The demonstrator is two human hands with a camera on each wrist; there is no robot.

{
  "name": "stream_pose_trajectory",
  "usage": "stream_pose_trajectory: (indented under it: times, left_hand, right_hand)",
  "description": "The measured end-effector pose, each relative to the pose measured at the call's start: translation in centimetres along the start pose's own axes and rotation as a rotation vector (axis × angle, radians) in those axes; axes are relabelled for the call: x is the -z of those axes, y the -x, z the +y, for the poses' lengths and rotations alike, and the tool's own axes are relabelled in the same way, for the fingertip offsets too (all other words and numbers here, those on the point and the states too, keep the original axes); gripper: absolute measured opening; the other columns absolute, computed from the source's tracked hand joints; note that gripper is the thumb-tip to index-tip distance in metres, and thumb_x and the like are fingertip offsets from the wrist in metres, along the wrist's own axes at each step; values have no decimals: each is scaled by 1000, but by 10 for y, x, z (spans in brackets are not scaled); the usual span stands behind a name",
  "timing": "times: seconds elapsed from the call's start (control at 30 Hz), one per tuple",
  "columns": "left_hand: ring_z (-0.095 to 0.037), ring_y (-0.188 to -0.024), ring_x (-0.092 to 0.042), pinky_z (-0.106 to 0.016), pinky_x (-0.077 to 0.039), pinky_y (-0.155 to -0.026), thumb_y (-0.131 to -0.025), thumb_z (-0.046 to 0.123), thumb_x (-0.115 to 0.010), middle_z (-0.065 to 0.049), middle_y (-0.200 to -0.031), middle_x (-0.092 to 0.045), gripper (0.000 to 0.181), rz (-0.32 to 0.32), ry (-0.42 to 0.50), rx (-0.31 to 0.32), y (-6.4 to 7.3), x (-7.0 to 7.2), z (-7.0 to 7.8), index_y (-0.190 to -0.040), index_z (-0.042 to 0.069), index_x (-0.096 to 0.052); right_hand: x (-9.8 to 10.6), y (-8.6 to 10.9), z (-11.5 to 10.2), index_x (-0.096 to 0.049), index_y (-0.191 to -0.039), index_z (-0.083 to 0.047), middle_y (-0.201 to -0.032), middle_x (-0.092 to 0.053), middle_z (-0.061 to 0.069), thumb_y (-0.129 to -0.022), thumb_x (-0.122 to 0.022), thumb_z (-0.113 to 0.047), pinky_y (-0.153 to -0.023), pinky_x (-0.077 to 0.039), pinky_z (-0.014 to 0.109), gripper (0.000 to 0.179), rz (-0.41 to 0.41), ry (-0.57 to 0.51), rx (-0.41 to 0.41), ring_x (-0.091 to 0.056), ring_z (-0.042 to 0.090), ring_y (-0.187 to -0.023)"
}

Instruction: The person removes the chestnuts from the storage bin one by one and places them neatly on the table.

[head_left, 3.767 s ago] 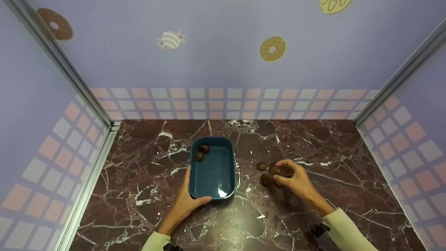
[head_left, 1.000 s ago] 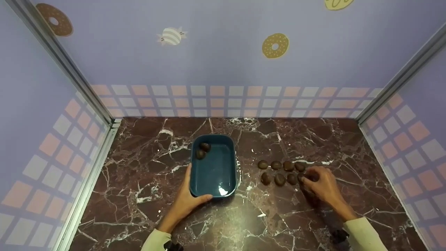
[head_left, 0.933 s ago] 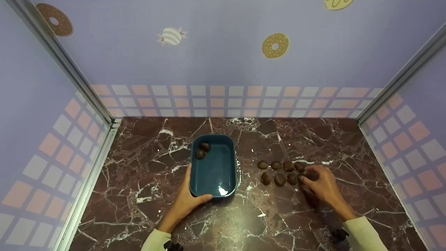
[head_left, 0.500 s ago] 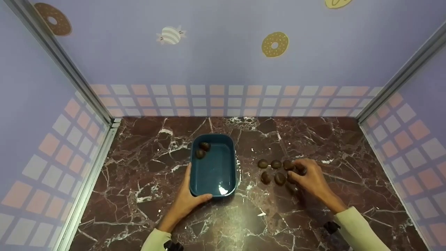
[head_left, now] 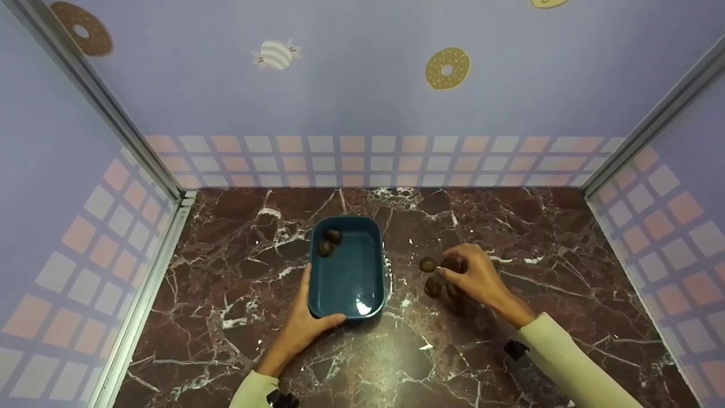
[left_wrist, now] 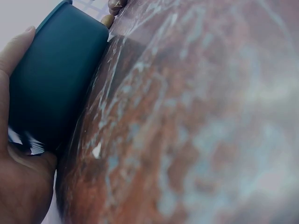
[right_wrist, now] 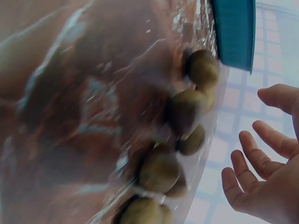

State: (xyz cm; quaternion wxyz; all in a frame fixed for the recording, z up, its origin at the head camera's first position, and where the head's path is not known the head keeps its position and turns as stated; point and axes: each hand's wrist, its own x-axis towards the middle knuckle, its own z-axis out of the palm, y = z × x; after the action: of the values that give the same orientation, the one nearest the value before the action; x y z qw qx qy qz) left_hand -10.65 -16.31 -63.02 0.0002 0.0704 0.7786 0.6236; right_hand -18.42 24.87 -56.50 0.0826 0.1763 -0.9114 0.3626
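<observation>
My left hand (head_left: pixel 303 328) grips the near left corner of a blue rectangular dish (head_left: pixel 348 283), its thumb along the near rim and fingers along the left side. Two brown chestnuts lie in the dish's far left corner, one chestnut (head_left: pixel 332 236) just behind the other. On the right, my right hand (head_left: pixel 480 279) is over two rows of loose chestnuts (head_left: pixel 427 264) and hides several of them in the head view. The right wrist view shows that right hand (right_wrist: pixel 275 193) with fingers spread and apart from the chestnuts (right_wrist: pixel 187 109), holding nothing.
The dish and chestnuts stand on a dark red marbled tabletop (head_left: pixel 238 272) with white veins. A lilac back wall (head_left: pixel 362 85) with a checked border closes off the far side. Side panels with metal edge strips (head_left: pixel 141 306) stand left and right.
From the right end of the chestnut rows, my right hand has moved left over them, uncovering none on the left. The left hand and the dish have stayed in place.
</observation>
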Motion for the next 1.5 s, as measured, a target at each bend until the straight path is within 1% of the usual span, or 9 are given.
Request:
stream_pose_trajectory:
  times: [0.1, 0.27, 0.43, 0.63, 0.77, 0.93, 1.1, 1.3, 1.5]
  left_hand:
    - [-42, -164, -27, -64, -24, -128, -79, 25, -103, -19, -182, -20, 139, -5, 8, 4, 0, 0, 0, -179, 14, -8]
    - [-42, -167, -19, -68, -22, -128, -80, 24, -101, -18, -183, -14, 139, -19, 9, 11, 1, 1, -1, -179, 14, -5]
    - [-41, -166, -22, -66, -22, -128, -79, 24, -102, -18, -183, -17, 139, -13, 6, 20, 1, 1, -1, -179, 15, -6]
    - [-42, -165, -25, -65, -23, -128, -79, 24, -103, -21, -181, -20, 138, -1, 3, 8, 0, 0, -1, -178, 10, -8]
    - [-41, -165, -24, -65, -23, -128, -79, 25, -103, -20, -181, -20, 138, 0, -12, 14, 0, -1, -1, -178, 10, -8]
    - [-41, -165, -25, -64, -23, -128, -78, 26, -103, -20, -181, -21, 139, 6, -20, 20, 1, -1, 0, -178, 11, -9]
    - [-42, -166, -23, -66, -23, -128, -80, 24, -102, -19, -182, -17, 137, -6, -9, 17, 1, 0, 0, -179, 11, -6]
    - [-42, -166, -21, -68, -24, -127, -83, 24, -100, -17, -183, -14, 137, -28, 9, 27, 1, 1, 2, -179, 13, -3]
    - [-43, -165, -25, -66, -26, -126, -81, 24, -101, -19, -182, -17, 139, -25, 8, 13, 1, 1, 2, -179, 12, -4]
  right_hand:
    - [-5, -8, -9, -79, -116, 3, -115, -77, 16, -88, -92, -7, -101, -52, 57, 33, -20, -12, 17, -66, 39, -113]
    - [-13, -19, -24, -79, -118, 1, -118, -76, 14, -88, -92, -12, -103, -52, 56, 35, -63, -19, 40, -65, 37, -115]
    - [-22, -28, -35, -79, -120, 0, -120, -75, 14, -89, -91, -13, -103, -53, 55, 36, -102, -26, 71, -65, 35, -116]
    - [-32, -40, -48, -77, -122, 1, -119, -74, 15, -89, -91, -14, -100, -56, 51, 39, -135, -21, 96, -65, 34, -113]
    - [-39, -47, -55, -77, -121, 2, -117, -74, 15, -89, -91, -14, -99, -55, 53, 38, -138, -4, 152, -65, 34, -111]
    - [-46, -56, -65, -78, -120, -1, -116, -73, 14, -90, -91, -16, -99, -55, 53, 36, -144, -2, 198, -64, 33, -113]
    - [-57, -64, -74, -78, -123, -1, -121, -72, 15, -93, -89, -20, -102, -55, 52, 37, -190, -12, 207, -63, 33, -117]
    - [-70, -70, -85, -77, -126, -2, -124, -70, 13, -95, -87, -22, -95, -55, 51, 37, -236, 6, 230, -62, 32, -113]
    - [-83, -79, -92, -77, -125, -3, -126, -70, 15, -96, -86, -21, -104, -54, 52, 35, -255, 3, 247, -62, 34, -121]
